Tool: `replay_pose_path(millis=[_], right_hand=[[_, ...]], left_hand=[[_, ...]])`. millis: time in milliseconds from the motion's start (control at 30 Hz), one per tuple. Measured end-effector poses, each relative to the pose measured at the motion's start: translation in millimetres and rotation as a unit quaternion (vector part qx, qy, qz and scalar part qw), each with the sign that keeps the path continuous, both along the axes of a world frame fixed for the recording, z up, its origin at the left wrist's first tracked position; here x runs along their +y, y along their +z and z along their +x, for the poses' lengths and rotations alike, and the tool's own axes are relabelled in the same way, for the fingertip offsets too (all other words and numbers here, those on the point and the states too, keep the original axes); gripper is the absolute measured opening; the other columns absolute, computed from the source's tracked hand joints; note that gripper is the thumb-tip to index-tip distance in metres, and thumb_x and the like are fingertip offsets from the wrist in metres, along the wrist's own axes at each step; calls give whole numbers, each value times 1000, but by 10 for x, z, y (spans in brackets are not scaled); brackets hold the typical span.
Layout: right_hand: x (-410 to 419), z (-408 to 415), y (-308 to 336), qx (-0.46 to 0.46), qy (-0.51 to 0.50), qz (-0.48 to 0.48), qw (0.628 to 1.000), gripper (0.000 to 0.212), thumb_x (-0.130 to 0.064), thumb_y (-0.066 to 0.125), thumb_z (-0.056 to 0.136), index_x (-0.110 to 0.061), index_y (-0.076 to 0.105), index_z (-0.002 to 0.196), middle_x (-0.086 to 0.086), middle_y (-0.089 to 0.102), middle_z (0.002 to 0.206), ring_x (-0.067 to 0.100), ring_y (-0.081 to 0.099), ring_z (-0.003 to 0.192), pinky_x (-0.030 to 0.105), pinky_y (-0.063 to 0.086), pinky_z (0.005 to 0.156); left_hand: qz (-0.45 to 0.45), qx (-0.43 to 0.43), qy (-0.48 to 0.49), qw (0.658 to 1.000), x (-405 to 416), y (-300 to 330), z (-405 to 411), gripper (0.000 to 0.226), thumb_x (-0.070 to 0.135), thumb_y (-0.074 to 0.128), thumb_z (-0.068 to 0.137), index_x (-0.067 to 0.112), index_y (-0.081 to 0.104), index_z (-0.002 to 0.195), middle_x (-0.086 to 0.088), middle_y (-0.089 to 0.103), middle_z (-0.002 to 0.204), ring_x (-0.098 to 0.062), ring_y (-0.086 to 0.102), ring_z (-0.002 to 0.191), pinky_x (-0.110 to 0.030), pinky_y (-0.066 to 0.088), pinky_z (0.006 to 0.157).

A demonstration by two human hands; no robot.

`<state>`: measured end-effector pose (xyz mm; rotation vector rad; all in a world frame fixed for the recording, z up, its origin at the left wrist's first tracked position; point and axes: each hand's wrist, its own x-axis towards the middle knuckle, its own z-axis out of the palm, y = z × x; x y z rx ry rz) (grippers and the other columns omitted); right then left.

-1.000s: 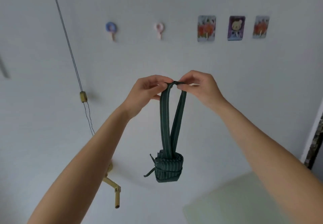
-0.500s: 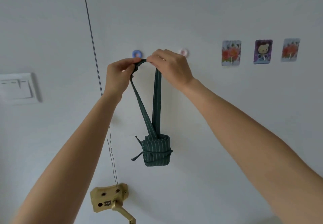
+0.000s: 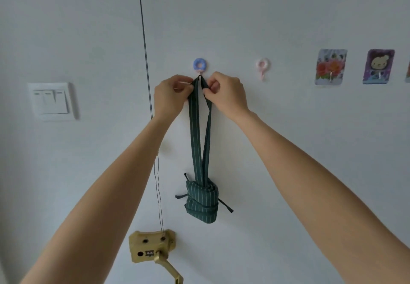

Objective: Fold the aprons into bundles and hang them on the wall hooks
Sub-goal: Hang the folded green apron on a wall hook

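A dark green striped apron is rolled into a tight bundle [image 3: 202,201] that dangles against the white wall from its long neck strap [image 3: 196,132]. The top of the strap loop sits at the prong of the blue ring-shaped wall hook [image 3: 199,64]. My left hand [image 3: 169,96] pinches the strap's left side just below the hook. My right hand [image 3: 226,94] pinches the right side of the loop. Both arms reach up from the bottom of the view.
A pink ring hook [image 3: 263,67] hangs free to the right, then two picture hooks [image 3: 331,67] [image 3: 379,66]. A light switch [image 3: 52,100] is on the left. A thin cord [image 3: 145,46] runs down to a brass crank winder [image 3: 153,247] below the bundle.
Both hands carried the strap loop up and onto the blue hook's prong. My view has drawn closer to the wall, and the bundle hangs straighter below.
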<state>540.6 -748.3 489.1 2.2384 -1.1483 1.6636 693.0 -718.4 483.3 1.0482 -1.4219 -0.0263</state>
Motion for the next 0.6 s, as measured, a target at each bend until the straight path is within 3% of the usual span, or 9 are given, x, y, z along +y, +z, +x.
replay_pose_path(millis=[100,200,300,367,467,600], right_hand=[[20,-37,-113,17,44,45,998,14,-21,70,77,-20,61,87,-11,61,74,13,59,72,30,51,73],[89,-153,-365,14,91,95,991,18,-24,72,77,-23,60,91,-13,62,77,5,56,68,33,52,78],[282,-326,-892,13,99,151,983,28,-36,71,81,-20,60,102,-10,63,88,7,60,78,31,51,81],[440,-443,-1330,31,94,206,974,42,-46,71,77,-21,56,108,-9,61,95,9,58,84,28,49,78],[602,-505,-2009,21,136,340,930,54,-41,76,74,-19,50,116,-6,60,105,13,58,93,29,49,81],[641,-374,-2491,-87,229,416,876,36,-24,67,86,-17,49,116,-3,63,107,16,61,101,26,49,89]], left_hand=[[-18,-53,69,996,50,-36,-56,13,20,67,83,16,63,95,6,67,81,-9,63,72,-26,51,74],[-10,-78,73,994,126,-256,-88,15,20,65,84,15,61,98,7,65,82,-10,62,75,-29,49,76],[55,-79,55,994,238,-727,-101,19,32,58,90,18,61,103,7,65,91,-9,61,82,-26,47,77],[125,-112,20,986,321,-1062,-104,33,43,51,93,17,60,112,7,64,99,-9,60,92,-25,46,84],[228,-180,-25,957,432,-1536,-91,49,54,44,91,15,57,119,10,59,104,-9,57,97,-26,44,88],[250,-228,-64,939,529,-1938,-19,52,57,44,87,16,59,116,4,63,104,-17,60,92,-30,50,80]])
